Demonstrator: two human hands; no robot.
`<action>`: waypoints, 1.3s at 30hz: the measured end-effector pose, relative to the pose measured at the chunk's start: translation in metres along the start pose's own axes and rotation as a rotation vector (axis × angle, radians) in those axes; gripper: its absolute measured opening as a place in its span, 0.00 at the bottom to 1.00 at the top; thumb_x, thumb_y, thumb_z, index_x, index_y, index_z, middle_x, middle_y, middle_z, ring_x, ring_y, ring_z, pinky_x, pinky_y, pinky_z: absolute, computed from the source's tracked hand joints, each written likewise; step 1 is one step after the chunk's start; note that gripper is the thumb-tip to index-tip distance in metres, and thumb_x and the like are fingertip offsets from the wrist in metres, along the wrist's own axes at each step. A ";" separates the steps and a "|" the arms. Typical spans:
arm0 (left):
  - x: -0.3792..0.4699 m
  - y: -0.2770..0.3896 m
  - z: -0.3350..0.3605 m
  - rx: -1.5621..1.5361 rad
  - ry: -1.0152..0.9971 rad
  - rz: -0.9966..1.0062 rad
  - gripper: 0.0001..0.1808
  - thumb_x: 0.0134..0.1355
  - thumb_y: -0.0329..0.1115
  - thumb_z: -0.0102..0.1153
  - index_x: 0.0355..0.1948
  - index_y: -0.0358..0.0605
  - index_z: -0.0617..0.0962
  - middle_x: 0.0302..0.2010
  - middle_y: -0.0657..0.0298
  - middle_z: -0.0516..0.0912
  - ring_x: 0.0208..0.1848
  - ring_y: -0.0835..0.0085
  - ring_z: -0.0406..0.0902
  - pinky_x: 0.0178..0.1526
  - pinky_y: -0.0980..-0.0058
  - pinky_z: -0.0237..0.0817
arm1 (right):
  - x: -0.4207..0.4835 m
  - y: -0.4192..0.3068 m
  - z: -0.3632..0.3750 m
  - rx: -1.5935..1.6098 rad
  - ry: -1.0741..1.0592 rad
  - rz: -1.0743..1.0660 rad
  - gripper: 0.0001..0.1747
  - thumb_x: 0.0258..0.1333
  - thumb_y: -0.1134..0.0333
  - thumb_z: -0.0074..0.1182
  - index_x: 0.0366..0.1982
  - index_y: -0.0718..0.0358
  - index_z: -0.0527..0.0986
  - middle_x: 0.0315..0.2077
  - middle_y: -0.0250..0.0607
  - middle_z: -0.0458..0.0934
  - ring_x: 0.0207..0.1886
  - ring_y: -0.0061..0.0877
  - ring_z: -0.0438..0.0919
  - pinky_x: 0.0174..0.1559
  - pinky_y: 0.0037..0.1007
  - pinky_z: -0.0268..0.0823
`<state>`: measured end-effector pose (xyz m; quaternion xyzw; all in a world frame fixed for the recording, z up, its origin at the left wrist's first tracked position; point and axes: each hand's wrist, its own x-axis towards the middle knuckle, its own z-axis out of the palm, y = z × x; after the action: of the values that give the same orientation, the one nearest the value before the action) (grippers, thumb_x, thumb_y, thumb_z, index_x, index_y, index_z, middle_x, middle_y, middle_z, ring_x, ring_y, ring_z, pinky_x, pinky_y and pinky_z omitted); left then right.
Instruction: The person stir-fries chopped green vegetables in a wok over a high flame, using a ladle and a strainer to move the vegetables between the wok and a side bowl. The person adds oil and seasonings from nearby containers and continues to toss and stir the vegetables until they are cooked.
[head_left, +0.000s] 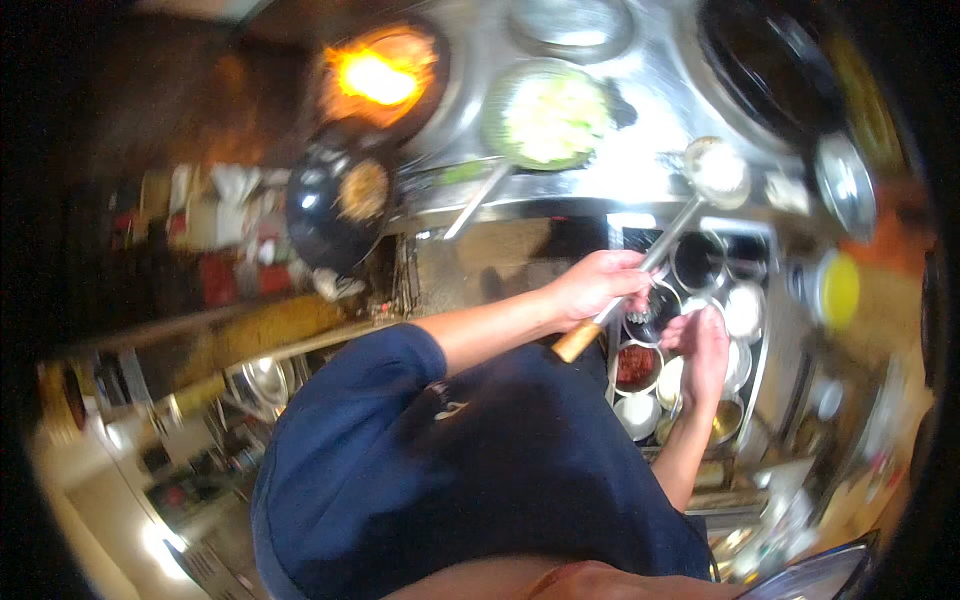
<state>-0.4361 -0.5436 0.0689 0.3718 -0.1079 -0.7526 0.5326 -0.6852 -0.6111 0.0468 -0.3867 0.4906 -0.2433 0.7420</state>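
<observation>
My left hand (604, 285) grips the metal shaft of a long ladle (670, 236) with a wooden handle end. The ladle's round bowl (716, 171) points away from me, over the front edge of the steel cooktop. Beside it, my right hand (703, 341) hovers over a rack of round seasoning containers, fingers curled; blur hides whether they hold anything. Just left of that hand is a container of dark red seasoning (637, 367). White contents fill another container (637, 416) nearer my body. Chopped pale green vegetables (555, 112) lie in a round vessel on the cooktop.
A large flame (382, 75) burns in the burner at the back left. Below it sits a black wok (330, 217) with brownish food inside. A dark wok (772, 67) stands at the back right. A yellow-topped container (836, 289) is right of the rack.
</observation>
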 end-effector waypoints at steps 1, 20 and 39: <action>-0.009 0.014 -0.007 0.009 0.089 0.109 0.11 0.78 0.33 0.59 0.55 0.38 0.79 0.38 0.68 0.81 0.38 0.81 0.80 0.46 0.78 0.76 | 0.000 -0.014 0.040 0.053 -0.221 0.054 0.22 0.82 0.49 0.48 0.44 0.62 0.75 0.35 0.40 0.84 0.35 0.26 0.84 0.38 0.29 0.79; -0.198 -0.005 -0.304 0.657 1.024 0.202 0.31 0.78 0.47 0.53 0.68 0.28 0.72 0.63 0.41 0.82 0.67 0.55 0.78 0.68 0.60 0.69 | 0.007 0.115 0.384 -1.067 -0.489 -0.209 0.15 0.69 0.76 0.56 0.55 0.62 0.70 0.26 0.54 0.78 0.26 0.44 0.81 0.32 0.40 0.72; -0.153 0.077 -0.223 0.190 0.433 0.006 0.10 0.69 0.28 0.63 0.44 0.44 0.73 0.25 0.68 0.75 0.20 0.81 0.72 0.20 0.76 0.67 | 0.019 -0.063 0.233 -1.066 -0.183 -0.804 0.32 0.69 0.73 0.61 0.71 0.63 0.69 0.34 0.55 0.82 0.32 0.38 0.83 0.38 0.38 0.75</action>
<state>-0.2061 -0.3882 0.0235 0.5725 -0.0626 -0.6404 0.5081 -0.4633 -0.5842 0.1389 -0.8716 0.2968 -0.1917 0.3398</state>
